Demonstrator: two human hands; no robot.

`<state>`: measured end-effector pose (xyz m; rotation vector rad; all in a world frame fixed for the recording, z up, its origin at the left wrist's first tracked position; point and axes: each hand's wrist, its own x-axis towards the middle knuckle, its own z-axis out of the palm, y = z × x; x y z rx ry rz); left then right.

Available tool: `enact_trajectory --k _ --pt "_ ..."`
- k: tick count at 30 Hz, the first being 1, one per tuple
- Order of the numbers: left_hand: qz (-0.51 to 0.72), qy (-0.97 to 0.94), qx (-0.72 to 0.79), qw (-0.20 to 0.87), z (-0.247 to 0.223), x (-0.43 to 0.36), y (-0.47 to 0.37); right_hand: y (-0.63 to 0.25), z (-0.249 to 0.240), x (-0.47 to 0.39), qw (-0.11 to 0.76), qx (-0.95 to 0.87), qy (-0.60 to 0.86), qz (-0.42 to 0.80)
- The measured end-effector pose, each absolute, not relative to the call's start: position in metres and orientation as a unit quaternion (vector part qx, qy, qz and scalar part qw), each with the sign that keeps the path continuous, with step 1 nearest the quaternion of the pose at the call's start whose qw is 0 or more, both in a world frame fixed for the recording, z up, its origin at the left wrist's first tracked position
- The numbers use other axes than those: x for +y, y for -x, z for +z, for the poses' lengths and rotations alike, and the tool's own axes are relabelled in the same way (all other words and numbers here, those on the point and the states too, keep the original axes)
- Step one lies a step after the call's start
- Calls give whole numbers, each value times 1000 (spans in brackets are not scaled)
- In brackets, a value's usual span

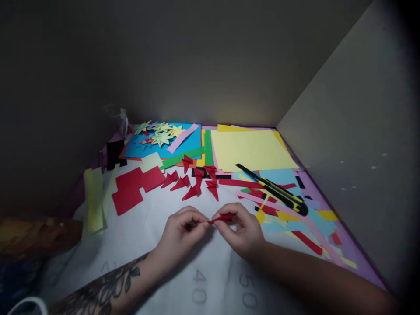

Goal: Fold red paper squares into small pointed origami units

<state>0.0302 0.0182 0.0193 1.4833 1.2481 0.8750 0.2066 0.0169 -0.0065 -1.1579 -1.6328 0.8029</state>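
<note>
Between my two hands, low over the white sheet [144, 249], is a folded piece of red paper [223, 218]. My left hand [183, 229] pinches its left tip between thumb and forefinger. At the other end, my right hand [243, 229] grips the folded body of the paper with thumb and fingers. Just beyond my hands lie several folded red paper pieces [197, 177] with pointed ends. Flat red paper squares [128, 199] are spread to the left of them.
A yellow-and-black utility knife [278, 192] lies among paper scraps [315, 240] on the right. Pale yellow sheets [252, 151] are stacked at the back. Folded paper stars [162, 136] rest on blue paper [190, 148]. Grey walls [210, 65] rise behind and at the right.
</note>
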Motion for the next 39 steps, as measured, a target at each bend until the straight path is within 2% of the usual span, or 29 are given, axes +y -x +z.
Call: enact_trajectory --k 7,12,21,33,36,39 --pt "353 -547 545 528 17 21 -32 -201 -1 25 470 -569 504 449" --pt "378 -530 541 533 16 22 -31 -206 -6 29 485 -583 507 410" --pt "354 -615 506 491 16 25 -31 -206 -7 22 448 -650 471 393" --pt "330 -705 440 448 11 25 -30 -203 -3 27 434 -788 382 213" --pt "317 -711 443 444 13 26 -28 -202 -4 28 423 -796 377 210" --pt "317 -705 450 448 14 27 -27 -205 -8 28 415 -770 410 259"
